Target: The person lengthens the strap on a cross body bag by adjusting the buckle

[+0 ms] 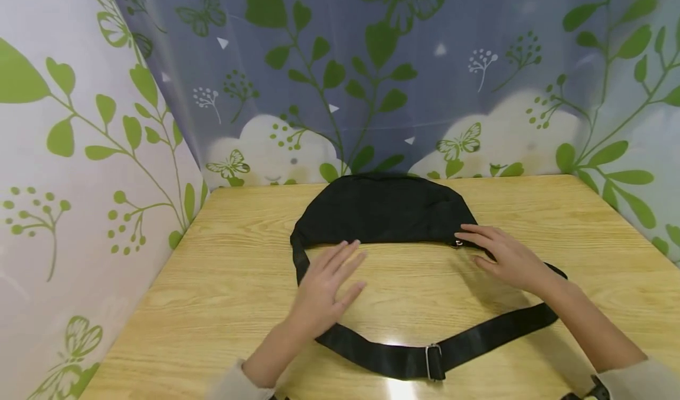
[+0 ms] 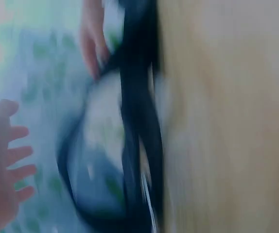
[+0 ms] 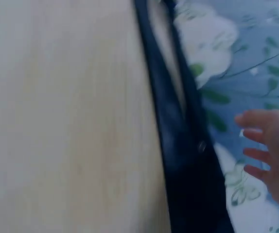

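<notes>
A black waist bag (image 1: 385, 211) lies on the wooden table, its curved edge toward the back wall. Its black strap (image 1: 379, 356) loops toward me, with a metal slider buckle (image 1: 434, 363) at the front. My left hand (image 1: 324, 288), fingers spread, is over the strap's left side. Near the bag's lower right corner and a small zipper pull (image 1: 458, 243) is my right hand (image 1: 507, 258), with loosely bent fingers. In the right wrist view that hand (image 3: 275, 153) appears apart from the bag (image 3: 198, 194). Blur softens the left wrist view, where the left hand (image 2: 1, 165) holds nothing.
The light wooden table (image 1: 223, 305) meets a blue backdrop (image 1: 340, 81) printed with leaves and butterflies. A white printed sheet (image 1: 79, 170) borders its left side, and another patterned panel (image 1: 632, 123) its right.
</notes>
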### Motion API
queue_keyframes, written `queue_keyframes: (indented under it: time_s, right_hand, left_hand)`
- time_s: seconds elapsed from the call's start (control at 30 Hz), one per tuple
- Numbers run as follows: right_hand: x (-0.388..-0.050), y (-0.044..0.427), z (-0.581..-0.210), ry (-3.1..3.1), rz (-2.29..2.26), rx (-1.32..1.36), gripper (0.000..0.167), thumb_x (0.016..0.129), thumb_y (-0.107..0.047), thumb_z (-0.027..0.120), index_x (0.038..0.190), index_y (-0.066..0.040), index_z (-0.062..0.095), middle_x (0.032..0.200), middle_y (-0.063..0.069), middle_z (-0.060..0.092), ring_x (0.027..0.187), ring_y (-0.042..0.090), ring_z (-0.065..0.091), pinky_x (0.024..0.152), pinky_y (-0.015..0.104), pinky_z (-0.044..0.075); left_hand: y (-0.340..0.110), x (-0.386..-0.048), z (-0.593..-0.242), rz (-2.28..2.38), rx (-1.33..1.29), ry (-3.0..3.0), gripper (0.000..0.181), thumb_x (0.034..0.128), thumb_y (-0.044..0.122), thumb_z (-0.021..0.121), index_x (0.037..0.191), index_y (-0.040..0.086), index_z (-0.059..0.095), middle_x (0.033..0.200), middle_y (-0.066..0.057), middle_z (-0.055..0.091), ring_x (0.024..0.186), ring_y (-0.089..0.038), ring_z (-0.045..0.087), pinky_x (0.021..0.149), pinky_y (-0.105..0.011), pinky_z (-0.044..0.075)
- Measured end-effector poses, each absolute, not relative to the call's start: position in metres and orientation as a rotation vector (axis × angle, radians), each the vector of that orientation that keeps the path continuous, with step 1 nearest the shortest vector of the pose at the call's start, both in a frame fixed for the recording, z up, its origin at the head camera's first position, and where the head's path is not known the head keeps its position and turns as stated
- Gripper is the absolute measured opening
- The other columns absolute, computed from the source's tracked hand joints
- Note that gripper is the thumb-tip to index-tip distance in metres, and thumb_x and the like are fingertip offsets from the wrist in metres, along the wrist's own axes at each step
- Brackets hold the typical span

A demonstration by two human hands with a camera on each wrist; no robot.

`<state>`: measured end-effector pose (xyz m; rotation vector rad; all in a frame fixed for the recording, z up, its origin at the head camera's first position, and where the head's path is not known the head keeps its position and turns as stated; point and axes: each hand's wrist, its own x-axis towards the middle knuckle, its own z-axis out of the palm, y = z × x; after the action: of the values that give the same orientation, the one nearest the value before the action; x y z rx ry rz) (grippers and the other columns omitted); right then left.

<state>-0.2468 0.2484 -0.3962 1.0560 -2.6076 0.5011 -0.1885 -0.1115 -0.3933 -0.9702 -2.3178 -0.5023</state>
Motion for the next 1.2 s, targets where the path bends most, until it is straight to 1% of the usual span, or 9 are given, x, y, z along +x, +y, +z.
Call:
queue_keyframes:
  time_s: [0.1, 0.2, 0.3, 0.37, 0.43, 0.63, 0.93, 1.07, 1.2]
  right_hand:
    - [-0.262, 0.260, -0.403, -2.644, 0.317, 1.062, 0.052, 0.079, 0.003, 0.066, 0.129, -0.001, 0.049, 0.132, 0.025, 0.040, 0.114, 0.045, 0.040, 0.081, 0.055, 0.040]
    - [-0.271, 0.267, -0.409, -2.683, 0.222, 1.062, 0.051, 0.080, 0.005, 0.063, 0.129, 0.000, 0.049, 0.131, 0.026, 0.042, 0.112, 0.046, 0.043, 0.079, 0.054, 0.043]
    - [-0.278, 0.271, -0.413, -2.686, 0.163, 1.067, 0.051, 0.079, 0.009, 0.062, 0.128, -0.001, 0.051, 0.129, 0.024, 0.046, 0.109, 0.044, 0.048, 0.071, 0.047, 0.047]
    - [-0.282, 0.272, -0.415, -2.678, 0.131, 1.068, 0.051, 0.079, 0.011, 0.061, 0.127, -0.001, 0.053, 0.127, 0.023, 0.049, 0.108, 0.042, 0.050, 0.066, 0.043, 0.047]
    - [-0.287, 0.273, -0.416, -2.675, 0.103, 1.072, 0.052, 0.078, 0.013, 0.060, 0.127, -0.003, 0.053, 0.126, 0.021, 0.050, 0.107, 0.041, 0.051, 0.059, 0.037, 0.045]
    - [-0.303, 0.283, -0.420, -2.669, 0.109, 1.050, 0.055, 0.075, 0.017, 0.060, 0.125, -0.004, 0.056, 0.126, 0.021, 0.050, 0.101, 0.040, 0.053, 0.051, 0.029, 0.036]
    - [-0.307, 0.289, -0.421, -2.700, 0.194, 1.053, 0.053, 0.077, 0.016, 0.058, 0.127, -0.003, 0.054, 0.128, 0.022, 0.048, 0.097, 0.038, 0.055, 0.053, 0.028, 0.035]
    - [-0.305, 0.286, -0.419, -2.730, 0.262, 1.039, 0.050, 0.081, 0.014, 0.057, 0.128, -0.002, 0.052, 0.130, 0.023, 0.046, 0.092, 0.036, 0.057, 0.054, 0.028, 0.035]
    - [-0.302, 0.286, -0.418, -2.760, 0.286, 1.025, 0.048, 0.083, 0.012, 0.055, 0.129, -0.001, 0.051, 0.130, 0.025, 0.045, 0.099, 0.041, 0.054, 0.058, 0.031, 0.037]
  left_hand:
    - [-0.082, -0.164, -0.390, -0.400, -1.207, -2.400, 0.050, 0.0988, 0.042, 0.032, 0.137, 0.013, 0.044, 0.144, -0.005, 0.034, 0.132, -0.019, 0.026, 0.106, -0.036, 0.019]
    - [-0.056, -0.150, -0.395, -0.342, -1.550, -2.599, 0.057, 0.0980, 0.044, 0.035, 0.147, 0.018, 0.021, 0.151, 0.003, 0.014, 0.136, -0.011, 0.010, 0.106, -0.030, 0.014]
    - [-0.038, -0.145, -0.404, -0.328, -1.843, -2.780, 0.062, 0.0972, 0.045, 0.032, 0.148, 0.023, 0.004, 0.151, 0.010, -0.003, 0.133, -0.003, -0.002, 0.105, -0.023, 0.010]
    - [-0.032, -0.145, -0.410, -0.310, -1.939, -2.825, 0.062, 0.0971, 0.044, 0.032, 0.148, 0.023, 0.002, 0.150, 0.012, -0.004, 0.132, 0.001, -0.005, 0.104, -0.020, 0.009]
    - [-0.029, -0.146, -0.415, -0.290, -1.982, -2.816, 0.062, 0.0973, 0.041, 0.034, 0.148, 0.021, 0.005, 0.150, 0.011, -0.002, 0.132, 0.001, -0.004, 0.104, -0.018, 0.009]
    - [-0.030, -0.148, -0.421, -0.262, -2.015, -2.788, 0.060, 0.0972, 0.040, 0.037, 0.148, 0.019, 0.012, 0.150, 0.010, 0.005, 0.133, 0.000, 0.000, 0.103, -0.018, 0.010]
    - [-0.030, -0.146, -0.417, -0.289, -1.992, -2.792, 0.062, 0.0973, 0.042, 0.034, 0.148, 0.019, 0.007, 0.151, 0.009, 0.002, 0.133, -0.003, -0.001, 0.105, -0.023, 0.009]
    - [-0.050, -0.155, -0.391, -0.259, -1.716, -2.723, 0.064, 0.0969, 0.044, 0.036, 0.148, 0.016, 0.011, 0.152, 0.003, 0.008, 0.136, -0.011, 0.003, 0.107, -0.030, 0.010]
    - [-0.091, -0.187, -0.364, -0.146, -1.269, -2.639, 0.063, 0.0956, 0.040, 0.045, 0.146, 0.010, 0.023, 0.150, -0.005, 0.019, 0.136, -0.021, 0.014, 0.107, -0.038, 0.014]
